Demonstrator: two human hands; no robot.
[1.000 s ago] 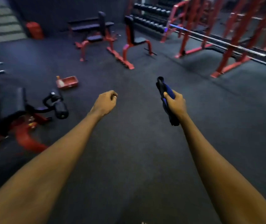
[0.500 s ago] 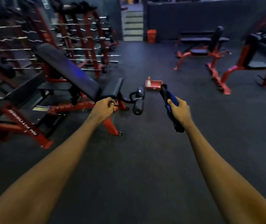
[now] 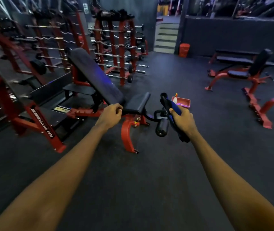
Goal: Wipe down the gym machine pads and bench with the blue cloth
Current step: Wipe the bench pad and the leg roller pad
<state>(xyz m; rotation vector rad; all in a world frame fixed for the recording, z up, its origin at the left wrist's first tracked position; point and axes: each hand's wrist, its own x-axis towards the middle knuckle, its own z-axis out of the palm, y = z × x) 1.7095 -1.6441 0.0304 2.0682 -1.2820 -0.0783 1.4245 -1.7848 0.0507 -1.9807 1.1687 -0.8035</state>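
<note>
A red-framed bench stands ahead of me on the dark floor, with a long black inclined back pad [image 3: 94, 77], a small black seat pad [image 3: 138, 102] and a black roller pad [image 3: 162, 128] at its near end. My right hand [image 3: 183, 120] grips the blue cloth [image 3: 174, 108], bunched into a dark roll that sticks out above and below the fist. My left hand [image 3: 111, 115] is held out in front of the seat pad's near edge with fingers curled, and holds nothing. Both arms reach forward, short of the bench.
A red tray [image 3: 182, 102] with a small bottle [image 3: 175, 97] lies on the floor beyond the roller. Barbell racks [image 3: 116, 47] fill the back left. Two more red benches [image 3: 242, 74] stand at the right. Stairs [image 3: 166, 37] and a red bin [image 3: 184, 50] are at the back.
My view has swung left, bringing the inclined bench from the left edge to the centre. It looks nearer now. Both hands kept their pose, the right still gripping the cloth.
</note>
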